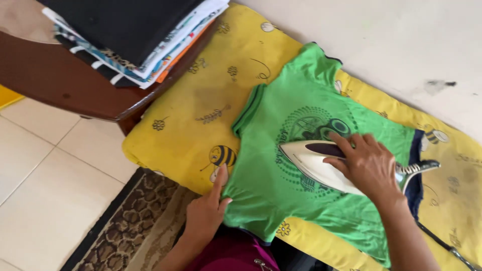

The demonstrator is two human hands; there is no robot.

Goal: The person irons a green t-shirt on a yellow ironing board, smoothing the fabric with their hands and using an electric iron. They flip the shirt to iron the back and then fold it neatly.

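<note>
Here, a small green T-shirt (281,190) lies flat, print side up, on a yellow bee-patterned blanket (186,115) spread on the floor. Neck opening points toward 12 o'clock, hem toward 5 o'clock.

Right hand (369,163): wrapped over the handle of a white clothes iron (314,163), fingers curled about the dark grip, knuckles up. The iron sits sole-down on the shirt's printed chest, tip pointing toward 9 o'clock. Hand and iron cover the middle of the shirt; the print shows round the iron's tip at 10 to 12 o'clock from it. A striped cord sleeve (419,168) leaves the iron's heel at 3 o'clock, and a dark cord (439,241) trails off over the blanket toward 5 o'clock.

Left hand (208,211): at the shirt's near sleeve edge, 8 o'clock from the iron. Fingers pressed together, index finger stretched up along the fabric edge, thumb on the green cloth, pinning the sleeve flat. Well apart from the iron.

Around: at 10 o'clock, a dark wooden table (60,80) carries a stack of folded clothes (135,35), black piece on top; its edge overhangs the blanket corner. Pale floor tiles (45,175) at 8 o'clock. A brown leopard-print rug (135,226) lies under the blanket's near edge, beside the left forearm. A pale wall (401,45) runs along the blanket's far side, 1 to 3 o'clock. Maroon clothing (236,253) of the person shows at 6 o'clock.
</note>
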